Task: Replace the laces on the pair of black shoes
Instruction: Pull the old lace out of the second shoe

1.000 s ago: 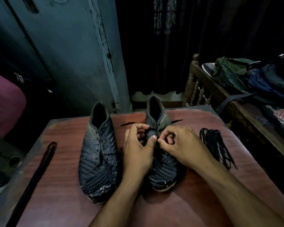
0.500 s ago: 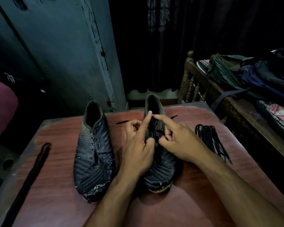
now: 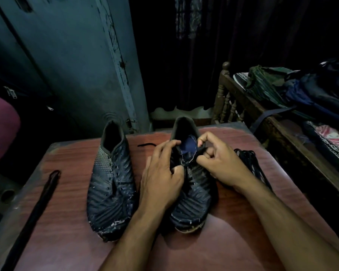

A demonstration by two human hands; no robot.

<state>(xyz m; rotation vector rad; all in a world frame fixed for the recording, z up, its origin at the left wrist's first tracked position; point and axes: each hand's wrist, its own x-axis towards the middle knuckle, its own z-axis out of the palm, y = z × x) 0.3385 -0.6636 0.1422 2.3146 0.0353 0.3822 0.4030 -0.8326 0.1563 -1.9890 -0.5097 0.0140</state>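
Both hands working the right shoe [image 3: 192,194], toe pointing at the person: left hand [image 3: 162,178] gripping its collar edge, right hand [image 3: 219,163] fingers pinching the lace [image 3: 186,164] at top eyelets.

A smooth reddish wood-grain desk [image 3: 243,222] with a faint sheen is seen. The two black shoes [image 3: 111,184] are ridged, scuffed and matt. A turned wooden bed rail [image 3: 226,100] is dull brown.
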